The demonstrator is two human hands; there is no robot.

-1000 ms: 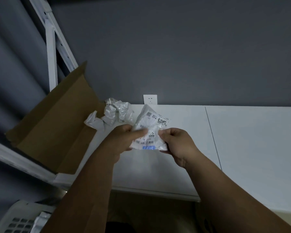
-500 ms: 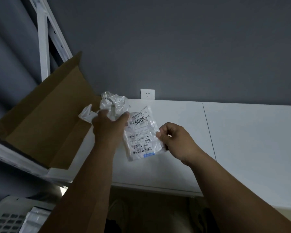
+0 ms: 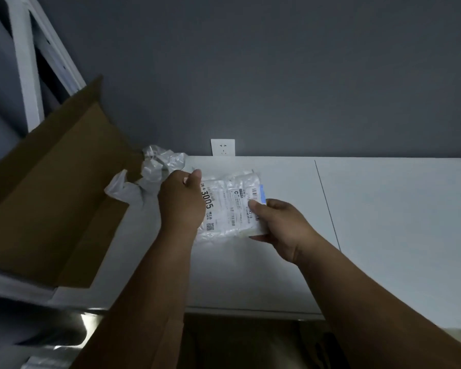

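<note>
Two hands hold one clear plastic packet (image 3: 224,230) over the white surface (image 3: 383,222), near its back edge. The packet's printed label (image 3: 232,203) runs left to right: the "3005" end points to the left hand (image 3: 181,201), the barcode end to the right hand (image 3: 280,225). Characters stand turned a quarter and read top to bottom. The left hand grips the left edge with curled fingers and hides that edge. The right hand pinches the right edge, thumb on top. Contents are too blurred to identify, and contact between packet and surface cannot be determined. Crumpled plastic (image 3: 155,171) lies just behind the left hand, beside an open cardboard box (image 3: 51,187).
</note>
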